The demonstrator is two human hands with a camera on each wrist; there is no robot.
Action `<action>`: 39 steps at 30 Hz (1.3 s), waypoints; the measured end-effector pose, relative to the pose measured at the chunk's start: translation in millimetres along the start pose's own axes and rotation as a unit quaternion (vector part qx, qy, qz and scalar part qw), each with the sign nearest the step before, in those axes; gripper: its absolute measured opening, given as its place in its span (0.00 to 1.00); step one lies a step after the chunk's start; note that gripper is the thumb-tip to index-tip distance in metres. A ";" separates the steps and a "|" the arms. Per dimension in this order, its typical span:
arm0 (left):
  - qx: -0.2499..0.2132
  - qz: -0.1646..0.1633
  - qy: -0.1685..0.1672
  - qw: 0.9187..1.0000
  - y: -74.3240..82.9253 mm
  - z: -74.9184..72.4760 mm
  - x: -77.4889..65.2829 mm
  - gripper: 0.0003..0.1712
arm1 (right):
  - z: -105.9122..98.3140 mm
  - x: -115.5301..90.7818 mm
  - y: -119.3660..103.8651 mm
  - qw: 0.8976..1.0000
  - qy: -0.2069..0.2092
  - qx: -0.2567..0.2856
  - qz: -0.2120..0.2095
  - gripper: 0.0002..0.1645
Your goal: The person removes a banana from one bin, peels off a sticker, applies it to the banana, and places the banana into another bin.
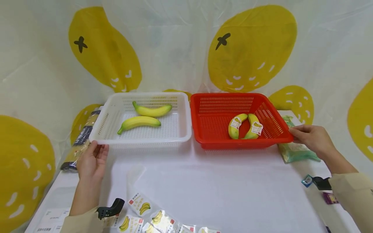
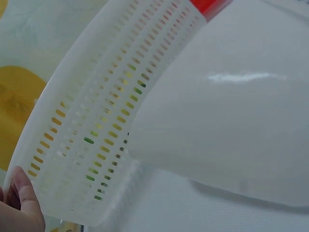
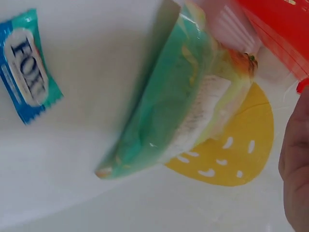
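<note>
In my head view, a white basket [image 1: 140,141] sits left of centre, its near left corner pinched by the left hand [image 1: 92,161], thumb nearly closed against the fingers. Two unlabelled yellow bananas [image 1: 140,123] with green tips lie inside. At centre right is a red basket [image 1: 227,142], just beside the white one; the right hand [image 1: 316,139] pinches its near right corner, fingers bent. It holds two bananas [image 1: 251,121], each wearing a white label [image 1: 235,123] with a banana picture (the print is too small for me to read).

Along the bottom edge, left of centre, more banana stickers [image 1: 140,204] lie on the white table [image 1: 221,181]. A long packet [image 1: 83,137] with partly legible lettering leans at left; a green bag [image 1: 297,152] lies behind the right hand. In my right wrist view, a blue wrapper [image 3: 30,67] at upper left reads "FOX".
</note>
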State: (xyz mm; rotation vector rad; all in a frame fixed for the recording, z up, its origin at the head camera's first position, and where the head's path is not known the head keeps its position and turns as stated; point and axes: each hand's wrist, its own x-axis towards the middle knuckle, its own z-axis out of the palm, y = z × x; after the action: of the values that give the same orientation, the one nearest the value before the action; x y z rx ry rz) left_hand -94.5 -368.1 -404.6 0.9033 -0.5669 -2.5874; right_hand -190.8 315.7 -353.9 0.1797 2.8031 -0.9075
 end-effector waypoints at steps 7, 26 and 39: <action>0.002 0.013 -0.004 1.000 -2.3 -1.0 0.3 0.16 | -13.7 5.9 -54.9 0.989 0.038 -0.101 -0.097 0.34; 0.003 0.027 -0.016 1.000 -18.5 -0.7 -3.5 0.18 | 116.4 47.6 -361.1 0.915 -0.143 -0.011 -0.377 0.26; 0.033 -0.014 -0.015 0.999 -35.3 -6.9 -28.5 0.16 | 221.0 86.4 -401.3 0.877 -0.274 -0.084 -0.386 0.34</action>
State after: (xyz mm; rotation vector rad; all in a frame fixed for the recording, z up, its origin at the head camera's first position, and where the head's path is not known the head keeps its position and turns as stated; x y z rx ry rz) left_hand -75.4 -327.0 -411.6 0.9012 -0.6562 -2.6259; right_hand -312.8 -133.0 -320.6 -1.1101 2.3463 -0.6664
